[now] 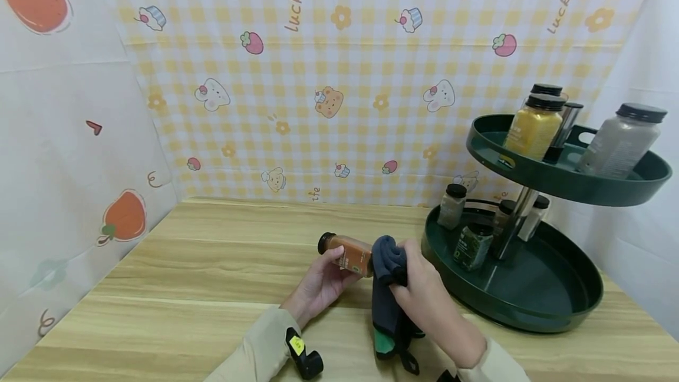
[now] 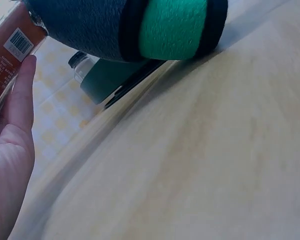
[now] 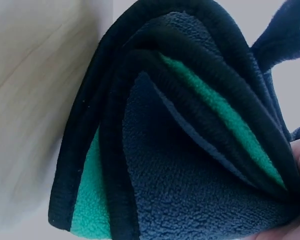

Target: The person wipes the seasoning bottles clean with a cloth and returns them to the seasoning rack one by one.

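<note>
My left hand (image 1: 322,285) grips a spice jar (image 1: 350,255) of orange-brown powder, tilted on its side with the black lid pointing left. In the left wrist view a barcode shows on the jar (image 2: 10,50). A dark grey cloth with black edging and a green side (image 1: 386,299) is bunched in my right hand (image 1: 424,290), its upper fold against the jar's base. Folded layers of this cloth (image 3: 190,165) fill most of the right wrist view, where only a bit of the hand shows at the right edge.
To the right stands a dark green two-tier turntable (image 1: 562,305). Its upper tier carries a yellow-filled jar (image 1: 533,128), a grey jar (image 1: 620,143) and others behind. Several small jars, one with green herbs (image 1: 474,247), stand on the lower tier. A checked curtain (image 1: 329,63) backs the wooden table (image 1: 201,264).
</note>
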A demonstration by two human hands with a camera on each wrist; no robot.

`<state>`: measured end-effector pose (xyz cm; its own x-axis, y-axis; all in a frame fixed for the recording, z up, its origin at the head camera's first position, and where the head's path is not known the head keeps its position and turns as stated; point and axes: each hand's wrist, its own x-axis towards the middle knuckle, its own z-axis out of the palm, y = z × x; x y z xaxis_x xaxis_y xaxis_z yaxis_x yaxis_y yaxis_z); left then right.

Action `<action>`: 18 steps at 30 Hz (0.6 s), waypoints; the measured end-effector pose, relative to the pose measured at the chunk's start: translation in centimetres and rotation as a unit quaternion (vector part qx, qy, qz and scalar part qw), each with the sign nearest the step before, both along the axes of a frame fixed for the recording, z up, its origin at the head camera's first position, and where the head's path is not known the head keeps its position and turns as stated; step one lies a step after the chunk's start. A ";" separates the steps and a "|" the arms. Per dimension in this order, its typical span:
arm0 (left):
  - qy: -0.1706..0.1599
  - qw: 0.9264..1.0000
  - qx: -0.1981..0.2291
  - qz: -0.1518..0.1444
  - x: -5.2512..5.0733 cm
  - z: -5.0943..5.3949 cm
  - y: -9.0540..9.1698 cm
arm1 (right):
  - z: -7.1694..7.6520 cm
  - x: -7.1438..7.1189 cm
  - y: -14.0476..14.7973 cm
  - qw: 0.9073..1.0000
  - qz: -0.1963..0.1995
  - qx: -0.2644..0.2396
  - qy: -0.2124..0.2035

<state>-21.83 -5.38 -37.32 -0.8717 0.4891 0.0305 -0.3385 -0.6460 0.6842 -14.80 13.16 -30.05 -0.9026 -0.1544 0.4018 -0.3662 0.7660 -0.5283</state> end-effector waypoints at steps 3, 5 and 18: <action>0.002 1.000 0.003 -0.002 0.0 0.0 0.0 | 0.4 0.6 -0.4 1.000 0.012 -0.001 -0.008; 0.003 1.000 0.006 -0.004 -0.1 0.0 0.0 | 0.7 0.9 -0.7 1.000 0.018 0.002 -0.009; 0.006 1.000 0.001 0.001 0.0 -0.1 0.0 | -0.1 -0.2 0.1 1.000 -0.003 0.001 0.021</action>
